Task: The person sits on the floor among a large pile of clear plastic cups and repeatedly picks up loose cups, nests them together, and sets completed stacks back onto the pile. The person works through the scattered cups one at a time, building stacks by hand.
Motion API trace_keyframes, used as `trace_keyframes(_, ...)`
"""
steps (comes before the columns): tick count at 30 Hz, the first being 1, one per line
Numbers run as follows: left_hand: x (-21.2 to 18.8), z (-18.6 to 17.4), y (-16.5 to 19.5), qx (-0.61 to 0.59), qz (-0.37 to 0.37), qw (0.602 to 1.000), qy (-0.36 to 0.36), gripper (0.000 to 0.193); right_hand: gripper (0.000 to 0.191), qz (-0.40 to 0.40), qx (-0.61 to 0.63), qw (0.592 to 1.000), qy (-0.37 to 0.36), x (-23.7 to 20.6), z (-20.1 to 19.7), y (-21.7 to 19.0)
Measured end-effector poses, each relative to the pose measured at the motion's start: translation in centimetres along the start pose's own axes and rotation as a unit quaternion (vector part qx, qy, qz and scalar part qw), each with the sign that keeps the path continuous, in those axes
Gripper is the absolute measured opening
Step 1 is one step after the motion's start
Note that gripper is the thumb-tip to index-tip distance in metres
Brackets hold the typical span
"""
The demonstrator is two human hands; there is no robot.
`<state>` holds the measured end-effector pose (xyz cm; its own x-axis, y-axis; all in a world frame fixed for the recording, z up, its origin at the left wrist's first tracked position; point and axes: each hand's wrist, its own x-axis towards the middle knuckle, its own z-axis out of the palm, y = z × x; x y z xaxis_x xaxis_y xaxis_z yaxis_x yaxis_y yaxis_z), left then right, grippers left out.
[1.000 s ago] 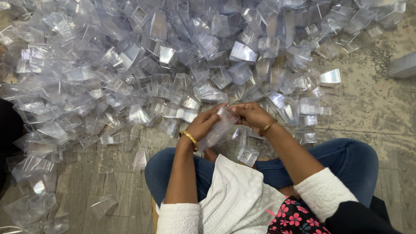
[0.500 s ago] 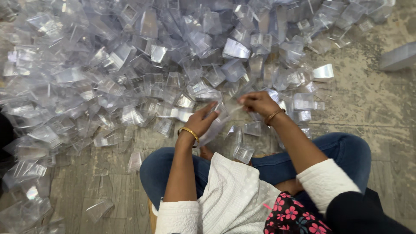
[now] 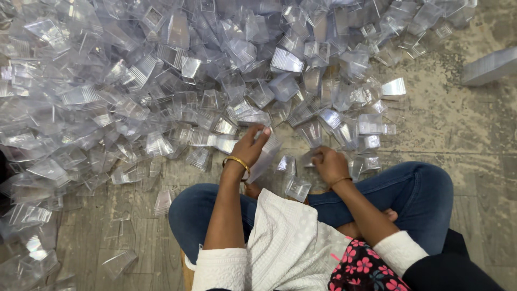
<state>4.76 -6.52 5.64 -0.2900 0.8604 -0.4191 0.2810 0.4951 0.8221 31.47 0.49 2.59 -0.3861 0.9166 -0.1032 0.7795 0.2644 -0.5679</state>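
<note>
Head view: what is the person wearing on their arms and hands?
Both forearms are bare, with white textured sleeves pushed up near the elbows. The left hand has a gold bangle at the wrist; the right hand has a thinner gold bangle. No gloves or rings are visible.

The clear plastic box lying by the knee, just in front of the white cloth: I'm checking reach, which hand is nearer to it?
Right. The right hand sits just above the clear plastic box; the left hand is farther, up-left, holding another piece.

Site: informal packing/assembly workroom. Evidence: big heap of clear plastic boxes (image 3: 161, 91) on worn bare floor (image 3: 458, 124); worker seated cross-legged on floor.
</note>
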Motion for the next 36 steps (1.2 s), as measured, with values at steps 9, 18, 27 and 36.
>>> trace_keyframes(9,-0.4,2.4,0.6,-0.054,0.077,0.981,-0.171,0.063,0.031,-0.049,0.439,0.884,-0.156,1.8,-1.4,-3.4)
trace_keyframes(18,1.5,2.3,-0.6,-0.184,0.094,0.974,-0.094,0.053,0.018,-0.083,0.037,0.979,0.184,6.2,-6.4,6.3)
trace_keyframes(27,2.4,2.0,-1.5,-0.182,0.118,0.975,-0.039,0.048,0.033,0.005,-0.110,0.982,0.156,11.2,-6.6,7.4)
trace_keyframes(36,2.4,2.4,-1.6,-0.160,0.116,0.980,-0.030,0.047,0.039,0.012,-0.006,0.996,0.089,8.3,-4.2,4.1)
